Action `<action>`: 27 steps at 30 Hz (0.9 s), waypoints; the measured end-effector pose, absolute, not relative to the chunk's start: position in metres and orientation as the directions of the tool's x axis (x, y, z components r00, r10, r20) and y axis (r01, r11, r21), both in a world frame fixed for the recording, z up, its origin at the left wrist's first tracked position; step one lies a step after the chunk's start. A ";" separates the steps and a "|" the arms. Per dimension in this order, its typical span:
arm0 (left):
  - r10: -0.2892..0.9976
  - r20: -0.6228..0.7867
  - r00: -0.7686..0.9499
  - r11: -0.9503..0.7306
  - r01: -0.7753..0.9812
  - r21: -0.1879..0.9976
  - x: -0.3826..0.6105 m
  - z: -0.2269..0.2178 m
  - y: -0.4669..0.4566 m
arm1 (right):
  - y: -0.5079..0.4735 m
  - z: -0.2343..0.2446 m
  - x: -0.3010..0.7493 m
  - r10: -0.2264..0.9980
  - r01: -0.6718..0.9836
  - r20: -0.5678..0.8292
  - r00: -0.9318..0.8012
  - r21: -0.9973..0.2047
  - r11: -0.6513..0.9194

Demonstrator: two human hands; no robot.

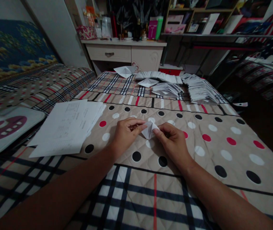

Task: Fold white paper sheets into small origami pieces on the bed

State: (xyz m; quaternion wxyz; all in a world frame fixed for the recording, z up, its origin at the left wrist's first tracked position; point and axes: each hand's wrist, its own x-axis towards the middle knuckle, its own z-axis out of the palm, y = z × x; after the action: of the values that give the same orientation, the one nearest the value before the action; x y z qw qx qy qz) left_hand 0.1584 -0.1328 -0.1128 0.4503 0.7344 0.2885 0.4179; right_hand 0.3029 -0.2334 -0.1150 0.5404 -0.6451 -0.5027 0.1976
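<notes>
A small folded piece of white paper [149, 131] is held between my two hands, over the dotted band of the bedspread. My left hand [129, 130] pinches its left corner between thumb and fingers. On the opposite side, the thumb of my right hand [172, 136] presses the paper against the curled fingers. A crease runs down the middle of the folded paper. To the left lies a stack of printed white sheets [64, 127], fanned out unevenly.
Beyond my hands lie rows of folded papers [200, 89], a smaller bundle [167, 89] and a single folded sheet [125, 71]. A white and maroon plastic object [9, 127] sits at the left. Behind the bed stands a white dresser [124, 52] crowded with bottles and boxes.
</notes>
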 end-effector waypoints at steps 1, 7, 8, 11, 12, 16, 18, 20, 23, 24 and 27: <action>0.778 0.408 0.477 -0.494 0.064 0.867 0.158 -0.112 -0.133 | -0.233 -0.115 0.303 0.844 0.488 0.344 0.412 -0.865 0.114; 0.646 0.550 0.529 -0.689 0.094 0.718 0.156 -0.110 -0.137 | -0.236 -0.110 0.303 0.745 0.734 0.586 0.319 -0.650 0.197; 0.635 0.560 0.532 -0.704 0.102 0.702 0.156 -0.110 -0.138 | -0.237 -0.109 0.303 0.735 0.761 0.607 0.302 -0.617 0.197; 0.591 0.599 0.541 -0.759 0.122 0.639 0.156 -0.109 -0.140 | -0.238 -0.108 0.303 0.722 0.835 0.643 0.255 -0.523 0.170; 0.568 0.616 0.546 -0.782 0.124 0.611 0.155 -0.109 -0.141 | -0.239 -0.107 0.303 0.718 0.856 0.653 0.240 -0.491 0.161; 0.490 0.671 0.557 -0.845 0.115 0.522 0.154 -0.108 -0.142 | -0.240 -0.105 0.300 0.709 0.896 0.681 0.185 -0.413 0.163; 0.473 0.689 0.549 -0.857 0.105 0.504 0.154 -0.108 -0.142 | -0.240 -0.104 0.299 0.716 0.898 0.678 0.164 -0.404 0.176; 0.448 0.703 0.552 -0.870 0.086 0.486 0.154 -0.108 -0.142 | -0.240 -0.104 0.299 0.728 0.894 0.670 0.144 -0.404 0.195; 0.407 0.717 0.566 -0.886 0.054 0.461 0.154 -0.109 -0.142 | -0.240 -0.105 0.298 0.741 0.880 0.659 0.126 -0.420 0.224; 0.401 0.722 0.564 -0.888 0.045 0.458 0.154 -0.108 -0.142 | -0.240 -0.105 0.297 0.746 0.874 0.654 0.124 -0.428 0.230; 0.406 0.727 0.554 -0.887 0.047 0.459 0.154 -0.106 -0.144 | -0.240 -0.106 0.297 0.760 0.858 0.639 0.119 -0.451 0.244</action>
State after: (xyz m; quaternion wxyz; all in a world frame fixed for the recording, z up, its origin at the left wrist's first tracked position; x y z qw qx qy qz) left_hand 0.1539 -0.1437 -0.1055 0.1979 0.8591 0.1316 0.4534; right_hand 0.2967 -0.2398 -0.1060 0.4301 -0.6120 -0.6613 -0.0571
